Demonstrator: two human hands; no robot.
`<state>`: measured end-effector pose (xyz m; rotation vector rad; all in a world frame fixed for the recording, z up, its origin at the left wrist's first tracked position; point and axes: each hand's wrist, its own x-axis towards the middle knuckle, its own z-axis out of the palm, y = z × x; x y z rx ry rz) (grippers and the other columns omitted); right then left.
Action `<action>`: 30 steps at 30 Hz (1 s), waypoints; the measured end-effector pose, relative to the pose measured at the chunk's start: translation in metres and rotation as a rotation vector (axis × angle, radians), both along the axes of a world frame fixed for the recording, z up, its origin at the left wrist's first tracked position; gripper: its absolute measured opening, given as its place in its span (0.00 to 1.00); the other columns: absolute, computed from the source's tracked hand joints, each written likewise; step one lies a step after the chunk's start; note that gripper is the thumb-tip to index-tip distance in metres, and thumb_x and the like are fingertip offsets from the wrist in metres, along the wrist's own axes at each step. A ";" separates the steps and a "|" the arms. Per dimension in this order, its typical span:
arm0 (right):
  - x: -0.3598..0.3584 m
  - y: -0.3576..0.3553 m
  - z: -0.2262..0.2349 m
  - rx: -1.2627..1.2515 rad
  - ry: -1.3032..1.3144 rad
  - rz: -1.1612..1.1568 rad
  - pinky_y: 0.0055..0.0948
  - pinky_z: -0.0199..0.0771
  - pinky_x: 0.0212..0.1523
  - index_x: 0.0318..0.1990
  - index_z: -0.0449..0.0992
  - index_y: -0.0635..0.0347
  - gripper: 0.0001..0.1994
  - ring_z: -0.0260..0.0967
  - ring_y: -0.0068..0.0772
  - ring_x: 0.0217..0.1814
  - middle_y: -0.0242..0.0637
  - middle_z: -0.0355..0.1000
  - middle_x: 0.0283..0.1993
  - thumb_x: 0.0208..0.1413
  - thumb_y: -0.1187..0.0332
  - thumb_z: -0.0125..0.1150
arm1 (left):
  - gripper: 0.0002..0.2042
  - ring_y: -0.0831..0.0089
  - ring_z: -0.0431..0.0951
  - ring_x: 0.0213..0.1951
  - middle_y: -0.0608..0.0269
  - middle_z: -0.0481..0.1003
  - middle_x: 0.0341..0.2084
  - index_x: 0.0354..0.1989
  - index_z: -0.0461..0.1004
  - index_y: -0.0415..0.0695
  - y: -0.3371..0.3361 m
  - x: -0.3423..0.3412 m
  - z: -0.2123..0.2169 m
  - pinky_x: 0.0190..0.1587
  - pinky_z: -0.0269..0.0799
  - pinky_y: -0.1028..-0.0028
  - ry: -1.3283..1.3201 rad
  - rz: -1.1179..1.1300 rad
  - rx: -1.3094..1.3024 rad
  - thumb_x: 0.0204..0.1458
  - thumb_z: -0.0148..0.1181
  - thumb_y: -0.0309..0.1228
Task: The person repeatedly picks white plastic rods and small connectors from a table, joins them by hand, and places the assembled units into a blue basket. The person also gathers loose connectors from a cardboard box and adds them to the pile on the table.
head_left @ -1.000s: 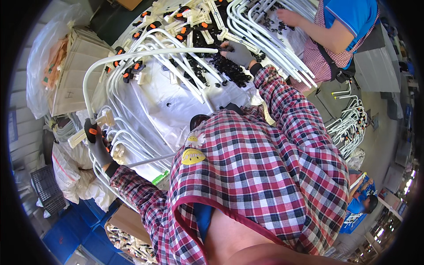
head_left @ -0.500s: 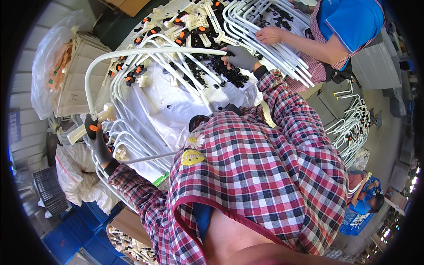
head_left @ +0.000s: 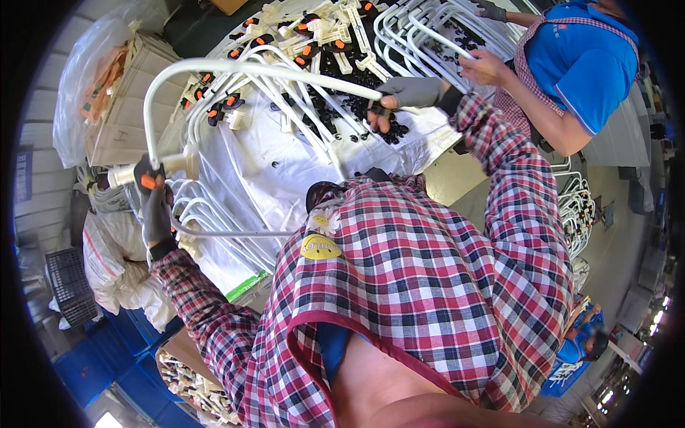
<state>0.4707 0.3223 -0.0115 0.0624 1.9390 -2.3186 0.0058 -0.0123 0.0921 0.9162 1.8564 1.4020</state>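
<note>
Spanning both gloved hands, bent white tube point(head_left: 235, 68), long axis left-right

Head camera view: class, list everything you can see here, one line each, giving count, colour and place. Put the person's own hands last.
Bent tube: one, white, held across the table between both hands.
Tube pile: many, white, far side of the table.
Small caps: many, black, loose heap on the sheet.
Table sheet: one, white, covering the table.
Plastic bag: one, clear, far left.
Crate: one, dark, lower left.
Co-worker's hand: one, bare, on the tube pile.
Left hand: grey glove, gripping the tube's fitted end.
Right hand: grey glove, gripping the tube's other end.
</note>
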 end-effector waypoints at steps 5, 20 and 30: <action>-0.058 -0.022 0.073 0.995 0.011 -0.632 0.36 0.74 0.38 0.43 0.77 0.61 0.23 0.77 0.36 0.34 0.39 0.77 0.30 0.60 0.47 0.57 | 0.24 0.88 0.59 0.26 0.77 0.66 0.35 0.66 0.61 0.46 0.053 0.044 0.035 0.27 0.56 0.83 0.096 -0.219 -0.109 0.62 0.53 0.34; -0.106 -0.012 0.131 1.955 0.488 -0.624 0.38 0.68 0.35 0.23 0.73 0.48 0.15 0.72 0.38 0.27 0.32 0.71 0.21 0.43 0.48 0.60 | 0.45 0.75 0.69 0.54 0.65 0.69 0.57 0.70 0.55 0.42 0.177 0.139 0.049 0.59 0.64 0.73 -0.049 -0.896 -0.131 0.44 0.73 0.36; 0.019 -0.062 -0.056 1.105 0.105 -1.345 0.38 0.74 0.52 0.53 0.73 0.52 0.17 0.72 0.47 0.52 0.41 0.72 0.55 0.55 0.72 0.62 | 0.26 0.62 0.71 0.56 0.55 0.68 0.58 0.57 0.67 0.40 0.211 0.177 0.052 0.58 0.65 0.70 0.678 -0.991 0.243 0.47 0.66 0.22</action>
